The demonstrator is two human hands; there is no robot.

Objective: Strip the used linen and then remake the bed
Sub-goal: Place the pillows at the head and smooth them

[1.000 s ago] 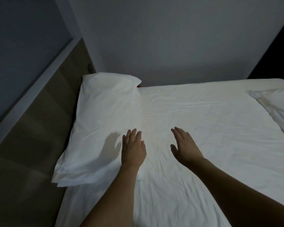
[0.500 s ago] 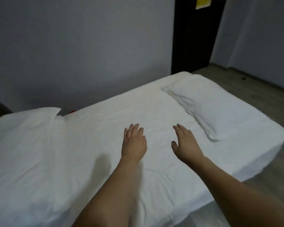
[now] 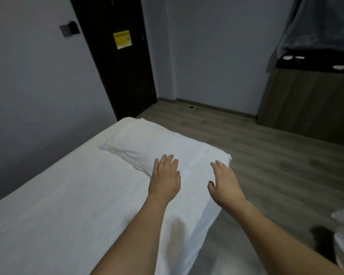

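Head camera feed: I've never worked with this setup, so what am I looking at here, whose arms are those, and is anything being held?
There is no machine. A person wears one wide-angle camera on the head, looking forward and down, so the two bare arms coming in from the bottom are the wearer's own. The left hand and right hand both reach forward with straight fingers, and neither holds anything. Whether they touch the linen or hover just above it cannot be told.

Below them is a bed covered by a white sheet. A white pillow lies at its far end, just beyond the left hand's fingertips. Behind the bed stand a dark door with a yellow notice, a wooden floor and a wooden cabinet on the right.
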